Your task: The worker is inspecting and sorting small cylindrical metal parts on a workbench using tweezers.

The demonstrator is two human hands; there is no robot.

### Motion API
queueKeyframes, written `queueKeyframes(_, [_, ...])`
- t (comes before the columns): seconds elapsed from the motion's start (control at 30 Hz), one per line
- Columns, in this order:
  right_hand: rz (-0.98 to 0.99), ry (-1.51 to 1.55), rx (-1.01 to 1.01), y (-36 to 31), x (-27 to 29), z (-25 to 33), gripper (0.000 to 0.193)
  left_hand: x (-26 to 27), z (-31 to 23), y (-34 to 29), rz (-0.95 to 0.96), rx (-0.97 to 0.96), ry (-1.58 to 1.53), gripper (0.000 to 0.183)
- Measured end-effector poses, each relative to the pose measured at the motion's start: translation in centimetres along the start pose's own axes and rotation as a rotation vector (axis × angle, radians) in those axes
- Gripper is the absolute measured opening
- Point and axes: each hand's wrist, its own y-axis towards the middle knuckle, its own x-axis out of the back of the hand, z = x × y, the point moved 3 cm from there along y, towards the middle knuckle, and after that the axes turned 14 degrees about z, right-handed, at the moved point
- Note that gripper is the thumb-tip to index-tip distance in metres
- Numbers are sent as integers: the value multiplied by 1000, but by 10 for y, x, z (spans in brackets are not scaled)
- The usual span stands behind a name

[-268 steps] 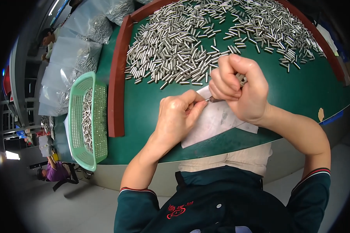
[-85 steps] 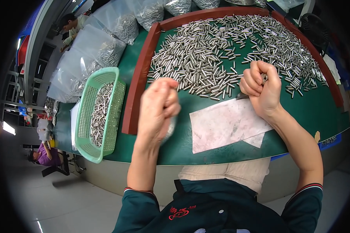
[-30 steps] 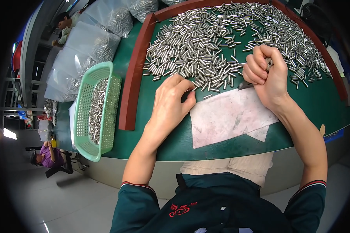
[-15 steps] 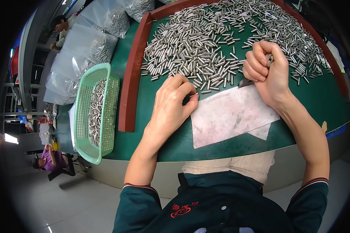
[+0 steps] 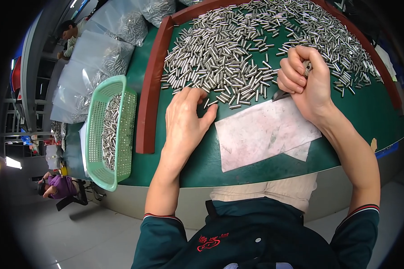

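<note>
Small shiny metal pins [image 5: 211, 58] lie in a wide, loose spread on the green table. At the near left edge of this spread is my left hand [image 5: 183, 119], palm down. Its thumb and forefinger are apart, with a few loose pins by their tips; the other fingertips are partly hidden. My right hand [image 5: 307, 83] is closed around a metal tool with a dark tip [image 5: 279, 95], most of it covered by the fingers. Below that hand lies a smudged, pale pink cloth [image 5: 265, 134], its upper edge close to the pins.
A dark red wooden rail [image 5: 151, 98] borders the pins. Left of it stands a green perforated basket [image 5: 128, 130] holding more pins. Clear plastic bags [image 5: 107, 54] of pins sit farther left. Two people are in the background, one in purple [image 5: 62, 187].
My left hand has shifted left, away from the cloth, and its thumb and forefinger have spread. My right hand stays closed on the tool, almost in place.
</note>
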Motion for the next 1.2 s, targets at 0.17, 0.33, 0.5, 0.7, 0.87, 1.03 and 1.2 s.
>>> queueKeyframes(0.17, [-8, 4, -14, 0, -2, 1, 34, -4, 3, -1, 23, 9, -17, 14])
queueKeyframes(0.33, [8, 2, 4, 0, 2, 0, 31, -4, -6, 2, 53, -130, -5, 10])
queueKeyframes(0.5, [8, 15, 2, 1, 3, 0, 31, -4, -6, 2, 48, -162, 8, 10])
queueKeyframes(0.7, [1, 5, -18, 1, 1, 1, 34, -3, -8, 3, 50, -180, 130, 10])
queueKeyframes(0.87, [6, 9, -9, 1, 2, 0, 31, -3, -3, 4, 77, -169, 106, 11])
queueKeyframes(1.03, [1, 13, -9, 1, 3, 1, 31, -3, 0, 7, 80, -154, -362, 8])
queueKeyframes(1.2, [1, 22, -17, 1, 2, 0, 32, -10, 3, 5, 260, -58, -685, 7])
